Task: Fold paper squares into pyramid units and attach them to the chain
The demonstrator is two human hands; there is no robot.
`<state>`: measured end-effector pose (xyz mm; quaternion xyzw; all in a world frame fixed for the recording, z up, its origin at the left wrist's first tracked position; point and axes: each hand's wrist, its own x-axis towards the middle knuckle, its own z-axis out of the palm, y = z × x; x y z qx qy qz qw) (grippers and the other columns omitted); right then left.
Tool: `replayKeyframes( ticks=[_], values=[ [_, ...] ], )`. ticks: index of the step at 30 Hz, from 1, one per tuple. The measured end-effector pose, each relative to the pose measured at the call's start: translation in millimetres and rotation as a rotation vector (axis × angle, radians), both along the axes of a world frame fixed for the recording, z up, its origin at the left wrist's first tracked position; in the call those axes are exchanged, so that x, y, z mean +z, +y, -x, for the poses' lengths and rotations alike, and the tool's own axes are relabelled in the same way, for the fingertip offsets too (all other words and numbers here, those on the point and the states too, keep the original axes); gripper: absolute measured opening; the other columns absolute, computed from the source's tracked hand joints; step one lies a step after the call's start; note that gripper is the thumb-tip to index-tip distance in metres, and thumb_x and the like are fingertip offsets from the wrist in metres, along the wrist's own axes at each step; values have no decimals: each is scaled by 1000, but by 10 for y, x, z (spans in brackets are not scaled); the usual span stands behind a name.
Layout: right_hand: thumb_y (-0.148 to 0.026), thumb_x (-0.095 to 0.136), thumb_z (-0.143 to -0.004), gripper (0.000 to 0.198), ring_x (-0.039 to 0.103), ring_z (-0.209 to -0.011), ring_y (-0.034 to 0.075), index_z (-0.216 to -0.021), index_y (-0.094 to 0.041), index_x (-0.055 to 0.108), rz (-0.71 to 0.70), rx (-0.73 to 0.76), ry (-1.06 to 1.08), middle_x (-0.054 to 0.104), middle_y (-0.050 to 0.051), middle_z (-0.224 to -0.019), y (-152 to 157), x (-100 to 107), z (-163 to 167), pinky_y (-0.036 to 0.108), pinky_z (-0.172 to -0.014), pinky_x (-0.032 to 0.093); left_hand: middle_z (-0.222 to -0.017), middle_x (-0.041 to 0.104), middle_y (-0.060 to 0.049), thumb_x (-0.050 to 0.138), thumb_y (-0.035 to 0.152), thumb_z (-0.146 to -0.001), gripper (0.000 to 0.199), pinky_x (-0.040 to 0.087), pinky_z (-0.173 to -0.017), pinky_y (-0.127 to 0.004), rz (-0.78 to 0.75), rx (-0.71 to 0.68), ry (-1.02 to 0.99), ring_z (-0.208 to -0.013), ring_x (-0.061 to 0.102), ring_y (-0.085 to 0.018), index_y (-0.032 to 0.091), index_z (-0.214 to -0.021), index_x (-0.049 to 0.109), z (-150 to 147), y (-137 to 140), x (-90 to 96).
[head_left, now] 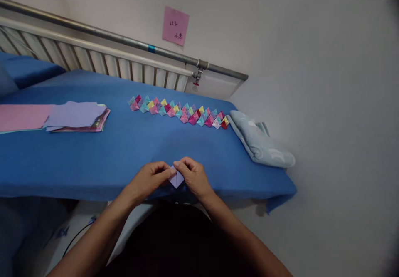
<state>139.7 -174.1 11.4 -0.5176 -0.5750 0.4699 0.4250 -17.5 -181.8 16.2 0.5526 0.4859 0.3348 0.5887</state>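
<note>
Blue cloth [134,152] is spreading out; over its near edge I am pinching a small, creased lilac paper diamond [176,180] between my left hand [152,177] and right hand [195,177]. Beyond, pointed folded-paper pieces [200,121] are sitting in rows, a soft folded blanket [260,137] lying at their right end.

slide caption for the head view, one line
Left hand and right hand pinch folded lavender paper; colourful origami pieces sit beyond on blue cloth.

head view looks forward and down over the blue cloth [121,154].
</note>
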Motion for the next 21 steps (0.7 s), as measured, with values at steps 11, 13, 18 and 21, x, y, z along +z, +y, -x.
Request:
replayKeyframes(
  ticks=[11, 13, 18, 21],
  values=[
    [-43, 62, -76, 29, 44, -58, 10, -61, -19, 59, 19, -10, 38, 51, -5, -58, -15, 5, 36, 22, -57, 36, -57, 53, 3, 66, 46, -61, 30, 40, -59, -25, 104, 103, -52, -55, 48, -11, 17, -60, 57, -92, -3, -15],
    [-45, 60, -77, 28, 47, -60, 11, -67, -19, 63, 36, 6, 42, 54, -3, -62, -16, 50, 4, 23, -58, 37, -56, 52, 4, 65, 45, -63, 29, 38, -58, -24, 75, 122, -48, -55, 47, -11, 18, -59, 56, -80, -6, -37],
    [-45, 58, -78, 28, 48, -59, 12, -80, -19, 67, 67, 2, 36, 57, -2, -66, -59, 133, -100, 23, -56, 38, -56, 53, 3, 64, 46, -65, 30, 34, -55, -23, 2, 190, -19, -54, 45, -10, 17, -60, 57, -43, 4, -72],
    [-40, 62, -76, 21, 46, -55, 10, -74, -19, 66, 101, 35, 31, 53, -4, -58, -93, 126, -106, 22, -53, 37, -56, 53, 3, 65, 48, -64, 32, 35, -55, -23, -18, 209, -16, -54, 45, -11, 17, -59, 57, -42, 10, -65]
  ],
)
